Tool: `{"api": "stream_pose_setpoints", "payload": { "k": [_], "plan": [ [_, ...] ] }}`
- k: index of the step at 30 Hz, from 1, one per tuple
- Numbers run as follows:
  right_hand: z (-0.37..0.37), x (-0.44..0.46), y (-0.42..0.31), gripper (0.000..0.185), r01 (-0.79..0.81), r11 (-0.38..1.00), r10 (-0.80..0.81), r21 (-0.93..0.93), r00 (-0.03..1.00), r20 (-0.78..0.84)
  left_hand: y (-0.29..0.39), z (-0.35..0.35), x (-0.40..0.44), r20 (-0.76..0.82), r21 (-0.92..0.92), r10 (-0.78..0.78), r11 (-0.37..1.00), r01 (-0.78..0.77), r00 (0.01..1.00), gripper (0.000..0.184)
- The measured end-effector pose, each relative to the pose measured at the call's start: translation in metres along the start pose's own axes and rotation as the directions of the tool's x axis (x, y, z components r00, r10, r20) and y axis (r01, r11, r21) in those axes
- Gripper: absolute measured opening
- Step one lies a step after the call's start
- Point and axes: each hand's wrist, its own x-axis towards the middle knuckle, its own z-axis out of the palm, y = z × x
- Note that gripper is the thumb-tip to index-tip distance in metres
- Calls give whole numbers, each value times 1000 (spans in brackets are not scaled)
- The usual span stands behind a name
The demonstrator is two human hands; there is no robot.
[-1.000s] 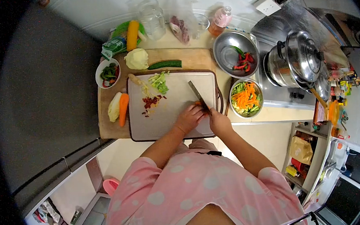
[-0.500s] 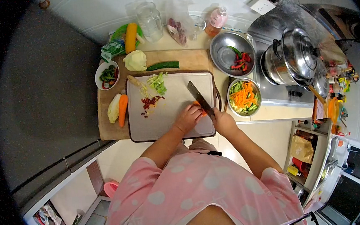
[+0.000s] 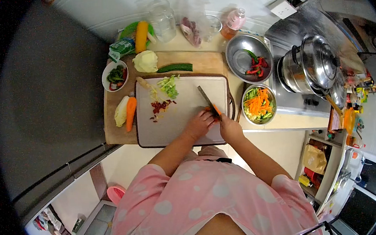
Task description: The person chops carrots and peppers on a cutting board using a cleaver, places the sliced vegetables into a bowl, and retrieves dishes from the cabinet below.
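Note:
My right hand (image 3: 231,129) is wrapped round the handle of a kitchen knife (image 3: 206,97), its dark blade pointing up and left over the cutting board (image 3: 187,104). Close to the blade, the bent fingers of my left hand (image 3: 200,124) press on a piece of carrot (image 3: 216,110), which is mostly hidden by the hand and knife. Toward the board's upper left lie chopped celery (image 3: 167,87), pale shreds (image 3: 152,92) and chopped red chili (image 3: 161,107).
Right of the board stand a bowl of carrot and green strips (image 3: 257,105) and a steel bowl (image 3: 235,56) with chilies. Left are a whole carrot (image 3: 130,114) and a white bowl (image 3: 105,82). Behind lie a cucumber (image 3: 175,68) and cabbage (image 3: 145,61). A pot (image 3: 297,71) stands on the stove.
The knife blade has turned more edge-on to the view, its tip slightly lower, while both hands stay close together at the carrot. The whole scene has shifted slightly right.

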Motion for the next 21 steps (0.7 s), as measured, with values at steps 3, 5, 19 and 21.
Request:
{"api": "stream_pose_setpoints", "payload": {
  "k": [3,5,19,21],
  "plan": [
    [3,0,6,20,51,998,-47,40,995,-84,1,6,-3,12,-41,-22,999,23,1000,21],
    [-4,5,12,23,9,1000,-9,8,1000,-1,1,10,-6,-4,-93,-42,995,42,999,21],
    [-32,-8,-3,20,-74,997,76,-25,989,128,-1,8,-3,-33,-158,-48,987,43,998,17],
    [-29,-9,-4,18,-46,999,48,-22,993,103,-1,9,-4,-21,-125,-36,992,33,999,17]
  ]
}}
